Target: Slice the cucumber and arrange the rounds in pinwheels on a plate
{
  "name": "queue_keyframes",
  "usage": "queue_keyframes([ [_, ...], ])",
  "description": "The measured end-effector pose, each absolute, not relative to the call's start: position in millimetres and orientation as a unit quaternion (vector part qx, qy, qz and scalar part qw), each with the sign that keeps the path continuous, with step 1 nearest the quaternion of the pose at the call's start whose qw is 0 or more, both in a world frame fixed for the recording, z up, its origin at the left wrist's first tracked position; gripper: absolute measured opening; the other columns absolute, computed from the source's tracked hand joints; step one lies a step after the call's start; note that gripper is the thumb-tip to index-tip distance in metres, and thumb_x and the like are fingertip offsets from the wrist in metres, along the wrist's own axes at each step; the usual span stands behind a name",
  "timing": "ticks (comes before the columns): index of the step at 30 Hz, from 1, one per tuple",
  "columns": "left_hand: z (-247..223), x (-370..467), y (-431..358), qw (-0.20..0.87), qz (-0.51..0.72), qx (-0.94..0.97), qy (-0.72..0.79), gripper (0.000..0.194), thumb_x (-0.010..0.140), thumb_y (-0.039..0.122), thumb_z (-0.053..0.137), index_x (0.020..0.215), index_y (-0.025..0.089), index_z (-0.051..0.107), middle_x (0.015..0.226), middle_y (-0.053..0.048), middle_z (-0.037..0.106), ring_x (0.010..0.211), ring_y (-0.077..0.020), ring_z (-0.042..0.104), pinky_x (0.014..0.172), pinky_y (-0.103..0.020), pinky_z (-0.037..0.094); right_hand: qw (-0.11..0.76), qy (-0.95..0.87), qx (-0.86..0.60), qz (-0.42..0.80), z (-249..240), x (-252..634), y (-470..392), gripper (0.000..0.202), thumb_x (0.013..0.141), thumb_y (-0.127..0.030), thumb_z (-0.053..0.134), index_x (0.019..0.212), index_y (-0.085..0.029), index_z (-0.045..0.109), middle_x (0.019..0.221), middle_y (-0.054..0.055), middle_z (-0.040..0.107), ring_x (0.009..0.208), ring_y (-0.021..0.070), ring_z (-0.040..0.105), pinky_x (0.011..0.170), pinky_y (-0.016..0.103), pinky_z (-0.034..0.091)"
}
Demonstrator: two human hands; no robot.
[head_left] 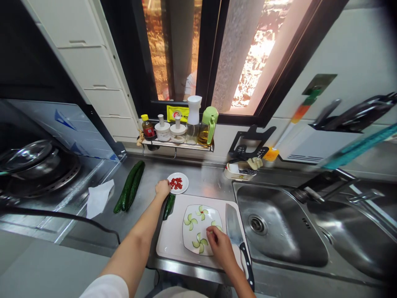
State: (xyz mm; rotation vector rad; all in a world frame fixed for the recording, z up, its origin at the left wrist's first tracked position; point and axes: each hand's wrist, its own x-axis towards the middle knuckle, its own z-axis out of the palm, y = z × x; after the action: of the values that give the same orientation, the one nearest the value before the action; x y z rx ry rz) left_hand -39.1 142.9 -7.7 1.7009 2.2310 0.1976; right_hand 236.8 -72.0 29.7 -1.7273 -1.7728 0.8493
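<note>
My left hand (163,188) is at the left rim of a small round white plate (185,178), its fingers bent together by the red chopped pieces (176,183). What lies between those fingertips is hidden. Over the right side of a squarish white plate (192,234) is my right hand (219,245), thumb and fingers pinched; anything in the pinch is too small to name. Thin green cucumber slices (200,243) form pinwheel flowers on this plate, and the top one shows a red centre. The plate rests on a white cutting board (169,244).
A cleaver (234,225) lies along the board's right edge, beside the sink (279,231). A cucumber piece (168,207) touches the board's upper left. Farther left are whole cucumbers (129,186) and white paper (99,198). Seasoning containers stand on a rack (178,145) below the window.
</note>
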Motion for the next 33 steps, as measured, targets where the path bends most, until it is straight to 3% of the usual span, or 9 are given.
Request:
queue_keyframes([
  [10, -4, -45, 140, 0.212, 0.159, 0.534, 0.803, 0.021, 0.079, 0.03, 0.056, 0.089, 0.02, 0.072, 0.1, -0.014, 0.069, 0.1, -0.0285, 0.062, 0.082, -0.033, 0.045, 0.244, -0.682, -0.618, 0.307, 42, 223, -34, 0.031, 0.085, -0.042, 0.04, 0.087, -0.02, 0.062, 0.064, 0.001, 0.059, 0.062, 0.0165, 0.054, 0.058, 0.025, 0.036],
  [17, 3, -33, 129, 0.324, 0.302, 0.477, 0.759, 0.024, 0.078, 0.032, 0.058, 0.092, 0.018, 0.071, 0.085, -0.006, 0.072, 0.079, -0.0179, 0.066, 0.071, -0.025, 0.047, 0.246, -0.706, -0.601, 0.283, 49, 199, 14, 0.023, 0.083, -0.032, 0.044, 0.086, -0.021, 0.064, 0.063, -0.001, 0.058, 0.059, 0.0133, 0.05, 0.056, 0.022, 0.031],
  [23, 18, 0, 110, 0.413, 0.401, 0.448, 0.684, 0.025, 0.075, 0.03, 0.061, 0.088, 0.013, 0.073, 0.08, -0.007, 0.072, 0.072, -0.0139, 0.063, 0.062, -0.021, 0.046, 0.253, -0.724, -0.589, 0.253, 58, 185, 44, 0.02, 0.084, -0.027, 0.045, 0.087, -0.021, 0.063, 0.07, 0.0, 0.06, 0.064, 0.0132, 0.051, 0.058, 0.022, 0.032],
  [29, 43, 18, 87, 0.561, 0.443, 0.37, 0.594, 0.032, 0.067, 0.039, 0.07, 0.086, 0.013, 0.073, 0.069, -0.004, 0.065, 0.049, -0.0051, 0.045, 0.043, -0.016, 0.026, 0.308, -0.74, -0.552, 0.229, 75, 181, 63, 0.02, 0.086, -0.028, 0.045, 0.091, -0.02, 0.063, 0.082, 0.002, 0.061, 0.073, 0.0138, 0.054, 0.069, 0.024, 0.039],
  [33, 56, 28, 76, 0.612, 0.439, 0.352, 0.555, 0.039, 0.064, 0.043, 0.071, 0.091, 0.015, 0.071, 0.067, 0.001, 0.058, 0.045, -0.0021, 0.035, 0.041, -0.016, 0.017, 0.328, -0.751, -0.528, 0.222, 83, 184, 67, 0.019, 0.087, -0.029, 0.047, 0.094, -0.02, 0.063, 0.087, 0.003, 0.06, 0.077, 0.0137, 0.053, 0.071, 0.024, 0.04],
])
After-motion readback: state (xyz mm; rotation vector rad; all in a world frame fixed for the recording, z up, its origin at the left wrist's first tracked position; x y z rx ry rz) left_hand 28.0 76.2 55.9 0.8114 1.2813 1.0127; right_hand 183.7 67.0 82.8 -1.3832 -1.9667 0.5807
